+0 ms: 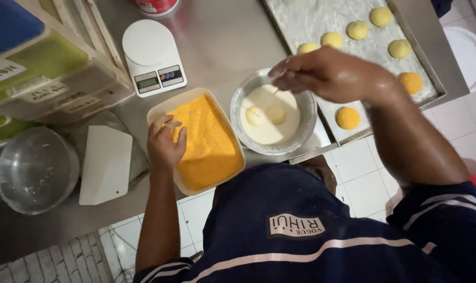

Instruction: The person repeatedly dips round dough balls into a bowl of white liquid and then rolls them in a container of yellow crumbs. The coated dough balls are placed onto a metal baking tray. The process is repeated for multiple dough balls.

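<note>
**Two hands working at crumb tub & batter bowl**

On the steel counter [222, 42], the left hand [165, 142] is resting in the tub of orange crumbs [209, 144] at its 9 o'clock edge, fingers curled close together, prob. around a crumbed piece, though the view is too poor to be sure. The right hand [327, 73] is hovering at 1 o'clock over the metal bowl of white batter [272, 112], fingers pinching a thin utensil [267, 99] dipping into the batter, where two dough balls [274, 113] are sitting. A tray [432, 89] w/ yellow balls [348, 118] is lying at 2 o'clock; a white scale [153, 57] at 11; a white scraper [106, 165] & empty bowl [36, 170] at 9.
</note>
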